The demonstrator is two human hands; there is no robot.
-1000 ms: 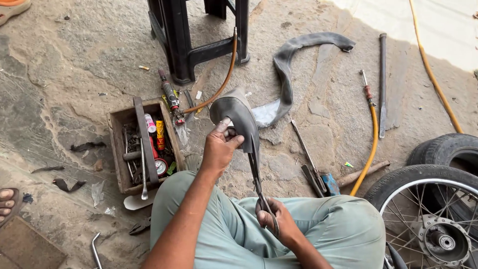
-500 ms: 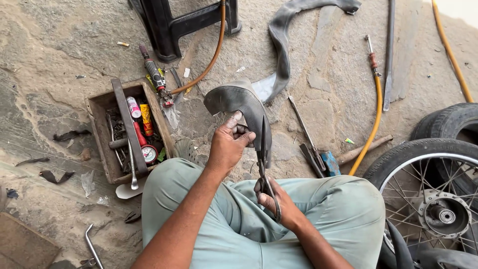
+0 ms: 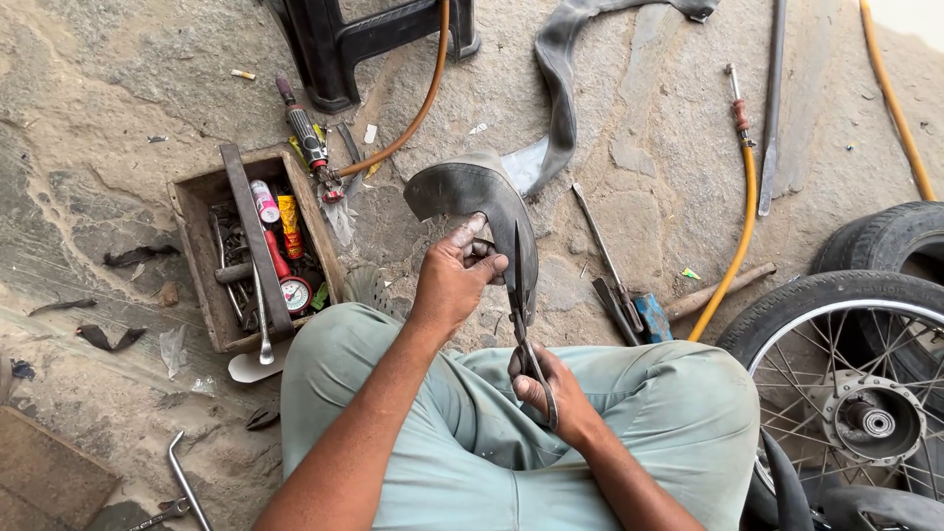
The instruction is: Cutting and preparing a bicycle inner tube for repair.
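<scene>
1. While the left hand [image 3: 454, 280] pinches it between thumb and curled fingers, the strip of black rubber tube [image 3: 482, 202] arches up and away from the palm, lifted above the knees so that its edge meets the blades.
2. Just right of that hand, the scissors [image 3: 521, 324] stand nearly upright, their blades against the rubber and slightly parted; the steep angle seems to let the cut run along the strip's length.
3. Below the left hand and close to the lap, the right hand [image 3: 539, 385] closes round the scissor handles, fingers through the loops, braced near the thigh, probably for steadiness.
4. Left of the left hand, within easy reach, sits a wooden toolbox [image 3: 211, 211] with tubes, a gauge and metal tools inside.
5. Beyond both hands, a longer piece of grey inner tube [image 3: 560, 88] lies on the stone floor [image 3: 108, 108], near an orange hose [image 3: 742, 236].
6. Right of the right hand, a hammer [image 3: 708, 295] rests on the ground, and further out a spoked wheel [image 3: 851, 388] with its tyre lies flat.
</scene>
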